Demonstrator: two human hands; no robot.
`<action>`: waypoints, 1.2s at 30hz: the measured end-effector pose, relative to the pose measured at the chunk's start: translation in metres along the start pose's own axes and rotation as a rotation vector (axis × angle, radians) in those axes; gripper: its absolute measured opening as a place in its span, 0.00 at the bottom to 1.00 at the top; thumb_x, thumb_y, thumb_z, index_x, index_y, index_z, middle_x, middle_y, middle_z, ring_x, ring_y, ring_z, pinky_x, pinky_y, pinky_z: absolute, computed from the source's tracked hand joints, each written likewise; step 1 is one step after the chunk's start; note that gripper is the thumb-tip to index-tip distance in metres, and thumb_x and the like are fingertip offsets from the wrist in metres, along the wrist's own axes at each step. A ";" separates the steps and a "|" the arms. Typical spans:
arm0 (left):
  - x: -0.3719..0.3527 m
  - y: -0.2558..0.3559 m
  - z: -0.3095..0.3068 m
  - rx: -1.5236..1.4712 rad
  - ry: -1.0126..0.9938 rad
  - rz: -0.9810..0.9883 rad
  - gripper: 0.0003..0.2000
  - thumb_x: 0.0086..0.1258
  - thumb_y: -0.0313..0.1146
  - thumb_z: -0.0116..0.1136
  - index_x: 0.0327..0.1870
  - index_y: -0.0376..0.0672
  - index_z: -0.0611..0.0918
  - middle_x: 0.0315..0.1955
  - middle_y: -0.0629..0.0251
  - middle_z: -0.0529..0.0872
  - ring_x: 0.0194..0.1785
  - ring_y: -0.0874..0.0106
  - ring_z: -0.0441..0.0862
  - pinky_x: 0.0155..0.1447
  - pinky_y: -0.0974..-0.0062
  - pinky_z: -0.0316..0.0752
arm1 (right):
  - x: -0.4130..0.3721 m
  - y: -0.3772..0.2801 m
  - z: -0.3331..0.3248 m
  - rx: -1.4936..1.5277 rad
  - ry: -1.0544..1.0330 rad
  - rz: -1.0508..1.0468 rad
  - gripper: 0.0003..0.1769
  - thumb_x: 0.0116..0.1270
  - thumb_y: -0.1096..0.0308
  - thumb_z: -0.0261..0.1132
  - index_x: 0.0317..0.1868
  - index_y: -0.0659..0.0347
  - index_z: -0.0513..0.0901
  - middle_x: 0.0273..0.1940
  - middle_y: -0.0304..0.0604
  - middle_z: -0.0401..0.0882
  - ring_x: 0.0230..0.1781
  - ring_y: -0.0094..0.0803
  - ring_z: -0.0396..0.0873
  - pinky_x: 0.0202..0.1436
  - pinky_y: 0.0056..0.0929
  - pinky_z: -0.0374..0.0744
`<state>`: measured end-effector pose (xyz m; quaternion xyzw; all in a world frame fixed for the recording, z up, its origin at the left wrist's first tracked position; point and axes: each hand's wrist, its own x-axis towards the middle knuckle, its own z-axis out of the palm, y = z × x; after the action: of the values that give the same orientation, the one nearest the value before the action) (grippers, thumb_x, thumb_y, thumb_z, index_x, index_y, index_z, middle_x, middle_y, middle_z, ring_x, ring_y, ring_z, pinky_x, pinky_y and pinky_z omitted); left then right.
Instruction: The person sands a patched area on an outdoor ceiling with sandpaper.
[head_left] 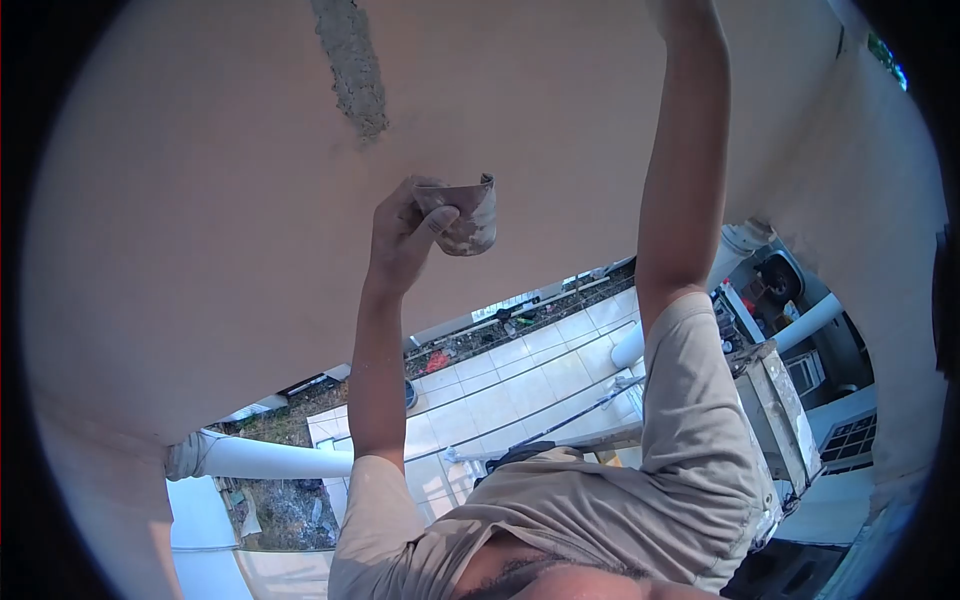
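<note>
The smeared cup-like piece (477,218), clamped at its side wall between thumb and fingers of the left hand (402,235) near the rough grey strip (355,80), is judged light, slightly flexible and best gripped there; right-finger state, out of frame, cannot be told.

Above is a wide, smooth, pinkish-beige ceiling (220,230), which has one rough grey strip (353,75). Far below there is a floor (490,385) of pale tiles, and beside it a band of dark ground (285,420). White round columns (275,457) stand at the sides, in bluish daylight.
</note>
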<state>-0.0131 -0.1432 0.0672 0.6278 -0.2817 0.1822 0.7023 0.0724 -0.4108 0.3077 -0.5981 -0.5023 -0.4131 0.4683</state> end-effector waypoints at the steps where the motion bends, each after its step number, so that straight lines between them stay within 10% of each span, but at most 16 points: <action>1: 0.000 0.004 0.001 0.004 0.006 -0.001 0.13 0.66 0.26 0.66 0.50 0.39 0.79 0.39 0.63 0.87 0.43 0.78 0.83 0.49 0.78 0.77 | -0.045 -0.010 0.021 0.081 -0.011 0.082 0.35 0.75 0.47 0.54 0.71 0.64 0.67 0.56 0.54 0.80 0.64 0.43 0.75 0.68 0.45 0.70; 11: 0.034 0.065 0.007 0.655 -0.098 0.056 0.20 0.64 0.33 0.69 0.55 0.40 0.79 0.44 0.60 0.86 0.52 0.68 0.83 0.55 0.71 0.78 | -0.238 -0.030 0.138 1.024 0.085 0.791 0.15 0.69 0.68 0.67 0.52 0.66 0.80 0.41 0.38 0.84 0.40 0.19 0.80 0.44 0.23 0.79; 14: 0.037 0.093 -0.011 1.569 0.047 0.628 0.23 0.67 0.41 0.66 0.62 0.45 0.78 0.64 0.57 0.78 0.71 0.55 0.69 0.71 0.55 0.65 | -0.238 -0.022 0.127 0.840 0.237 0.773 0.10 0.66 0.74 0.67 0.46 0.65 0.81 0.35 0.39 0.83 0.37 0.23 0.82 0.42 0.21 0.77; 17: 0.039 0.109 -0.073 1.937 0.344 0.682 0.26 0.74 0.47 0.54 0.71 0.50 0.71 0.73 0.59 0.65 0.78 0.54 0.55 0.78 0.48 0.45 | -0.252 0.008 0.107 -0.462 0.421 0.594 0.08 0.59 0.84 0.61 0.39 0.66 0.78 0.31 0.47 0.78 0.35 0.43 0.82 0.40 0.28 0.79; 20: 0.042 0.097 -0.092 2.002 0.388 0.726 0.29 0.75 0.51 0.48 0.75 0.52 0.65 0.76 0.60 0.61 0.79 0.55 0.52 0.79 0.48 0.39 | -0.274 0.059 0.134 -0.585 0.590 0.224 0.10 0.61 0.80 0.65 0.44 0.68 0.81 0.42 0.51 0.79 0.47 0.43 0.82 0.47 0.38 0.81; 28: 0.043 0.094 -0.098 2.030 0.395 0.815 0.31 0.75 0.56 0.44 0.75 0.52 0.65 0.76 0.61 0.61 0.80 0.60 0.50 0.80 0.55 0.28 | -0.257 0.071 0.132 -0.665 0.599 0.371 0.22 0.67 0.71 0.66 0.61 0.63 0.80 0.60 0.53 0.75 0.61 0.52 0.75 0.63 0.45 0.76; 36: 0.044 0.092 -0.094 2.050 0.436 0.848 0.30 0.75 0.54 0.45 0.75 0.53 0.65 0.75 0.62 0.62 0.78 0.56 0.56 0.78 0.48 0.40 | -0.234 0.076 0.142 -0.652 0.615 0.318 0.22 0.71 0.68 0.61 0.62 0.70 0.77 0.68 0.61 0.68 0.71 0.62 0.63 0.72 0.51 0.66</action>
<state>-0.0198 -0.0417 0.1617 0.7163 -0.0611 0.6566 -0.2282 0.1146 -0.3271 0.0402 -0.6332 -0.0865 -0.6303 0.4408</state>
